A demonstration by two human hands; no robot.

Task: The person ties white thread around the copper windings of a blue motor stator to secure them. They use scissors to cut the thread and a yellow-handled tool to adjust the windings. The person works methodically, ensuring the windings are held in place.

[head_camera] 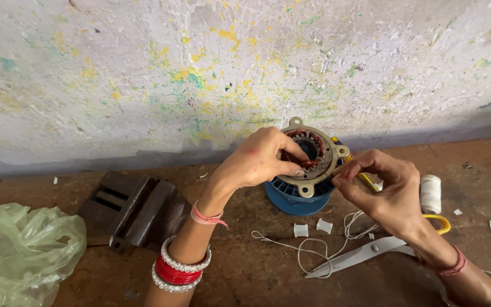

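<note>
A round motor stator with copper windings in a metal flanged ring and a blue ribbed housing stands on the brown bench by the wall. My left hand rests on its top, fingers curled over the windings and the rim. My right hand is just right of it, pinching a thin yellow-handled tool whose tip reaches the ring's edge. Both wrists carry bangles and thread bands.
A white thread spool stands right of my hand. Yellow-handled scissors, loose white thread and small white paper pieces lie in front. A dark metal vise and a green plastic bag sit at left. A paint-flecked wall rises behind.
</note>
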